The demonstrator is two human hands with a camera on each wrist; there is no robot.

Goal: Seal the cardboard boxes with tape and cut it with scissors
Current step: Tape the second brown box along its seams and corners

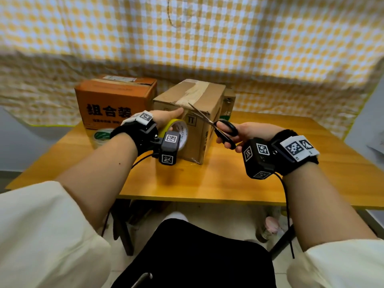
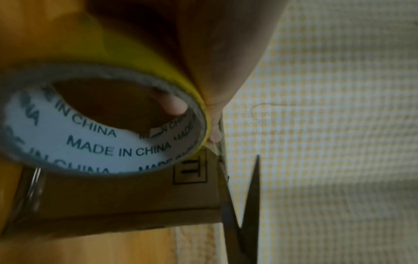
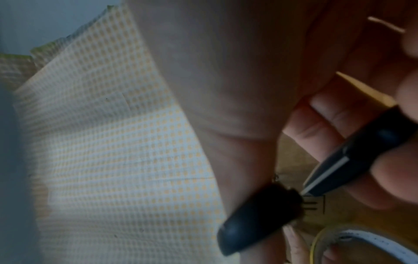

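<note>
Cream sleeves [image 1: 41, 231] pushed up — black wrist straps [image 1: 133, 136], boxy camera modules [image 1: 169, 149] with square-code tags, black cables [image 1: 287, 215].

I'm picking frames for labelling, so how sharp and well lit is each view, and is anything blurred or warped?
Head view: bright, sharp at the centre on the scissors and brown box; edges smeared, table lines bowed. Left wrist view: dim, tape roll print readable, blades crisp. Right wrist view: dim and soft, the right hand a close blur.
</note>
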